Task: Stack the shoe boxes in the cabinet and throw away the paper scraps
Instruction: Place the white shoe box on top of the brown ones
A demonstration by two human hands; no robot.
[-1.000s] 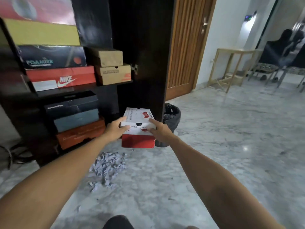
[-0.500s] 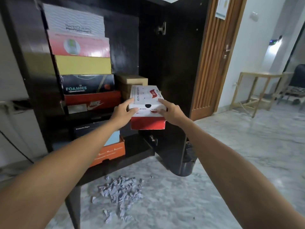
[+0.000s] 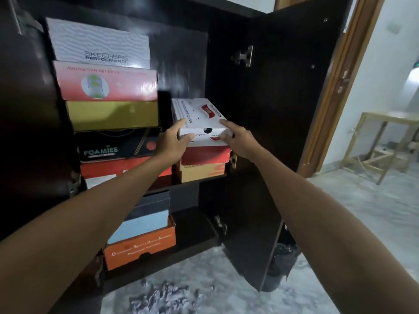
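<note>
A: Where is the box?

B: The white-lidded box [image 3: 199, 123] with a red base sits at mid-frame in the cabinet [image 3: 272, 109], on top of a tan box [image 3: 200, 173] on the upper shelf.

A: And the hands?

B: The left hand [image 3: 173, 141] grips its near left corner, thumb on the front of the lid. The right hand [image 3: 237, 139] holds the near right corner, one finger lying along the lid's top edge.

A: What is beside it?

B: To the left stands a taller stack [image 3: 106, 94] of boxes, white on top, then red, yellow, black and red. Lower left, an orange box [image 3: 140, 248] carries a blue one and a dark one.

A: The scraps?

B: Paper scraps [image 3: 163, 298] lie heaped on the marble floor [image 3: 340, 223] at the bottom of the frame, in front of the cabinet. A black bin [image 3: 282, 259] shows behind the open door, lower right.
</note>
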